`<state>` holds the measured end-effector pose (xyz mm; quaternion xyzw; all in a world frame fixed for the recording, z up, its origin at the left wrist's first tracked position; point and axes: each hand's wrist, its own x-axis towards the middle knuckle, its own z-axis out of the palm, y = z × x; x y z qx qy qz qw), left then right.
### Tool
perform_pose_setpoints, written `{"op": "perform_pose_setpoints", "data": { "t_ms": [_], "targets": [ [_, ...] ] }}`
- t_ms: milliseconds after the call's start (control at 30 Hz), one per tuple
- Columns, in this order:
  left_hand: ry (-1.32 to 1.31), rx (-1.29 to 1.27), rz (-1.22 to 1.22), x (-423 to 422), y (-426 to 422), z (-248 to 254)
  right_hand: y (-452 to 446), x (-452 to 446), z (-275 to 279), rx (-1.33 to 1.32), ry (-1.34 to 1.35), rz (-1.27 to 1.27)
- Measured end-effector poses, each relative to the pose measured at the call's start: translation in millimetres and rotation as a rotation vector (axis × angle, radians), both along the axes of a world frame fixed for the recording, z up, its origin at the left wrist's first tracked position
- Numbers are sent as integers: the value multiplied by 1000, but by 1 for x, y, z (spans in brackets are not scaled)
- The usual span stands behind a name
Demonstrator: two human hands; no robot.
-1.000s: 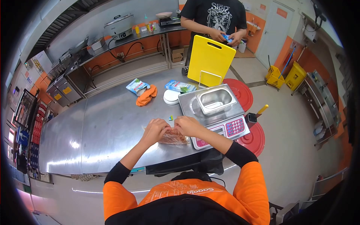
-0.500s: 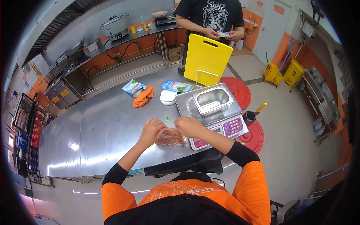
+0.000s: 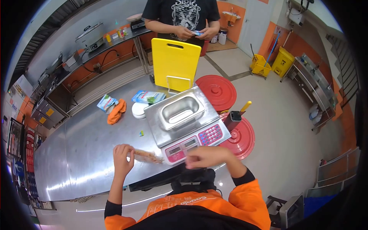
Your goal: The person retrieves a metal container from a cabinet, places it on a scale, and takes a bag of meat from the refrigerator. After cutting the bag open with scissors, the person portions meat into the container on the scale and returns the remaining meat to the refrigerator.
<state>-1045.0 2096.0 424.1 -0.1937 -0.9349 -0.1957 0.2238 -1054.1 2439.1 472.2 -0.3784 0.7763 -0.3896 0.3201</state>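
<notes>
My left hand (image 3: 124,156) pinches one end of a clear plastic bag of reddish-brown food (image 3: 145,156), which is tilted and blurred just left of the scale. Over the front edge of the digital scale (image 3: 209,134) is my right hand (image 3: 205,156), away from the bag and smeared by motion. Its fingers look curled, and whether they hold anything is not clear. A steel pan (image 3: 182,111) rests on the scale's platform. A small green and blue scrap (image 3: 141,133) lies on the steel table (image 3: 90,145) behind the bag.
A yellow cutting board (image 3: 175,63) stands in a rack behind the scale. Blue packets (image 3: 148,96), a white round lid (image 3: 138,110) and an orange cloth (image 3: 117,112) lie farther back. Red lidded bins (image 3: 216,92) are at the right. Across the table, a person (image 3: 184,17) handles a small packet.
My right hand has left the bag and moved right, to the scale's front. My left hand still holds the bag, now lifted and tilted. The view has turned right.
</notes>
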Motion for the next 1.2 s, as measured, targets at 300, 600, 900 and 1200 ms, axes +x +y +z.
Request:
{"op": "perform_pose_setpoints", "data": {
  "t_ms": [300,600,900,1200],
  "targets": [
    [-107,-117,216,14,82,11,294,-91,-131,219,-32,-861],
    [-127,-162,457,28,98,9,303,-143,-169,40,-277,-707],
    [-59,-97,580,46,98,-4,274,-153,-182,99,-320,-526],
    [-84,-36,583,39,101,-5,269,-143,-209,63,-374,-470]
  ]
}}
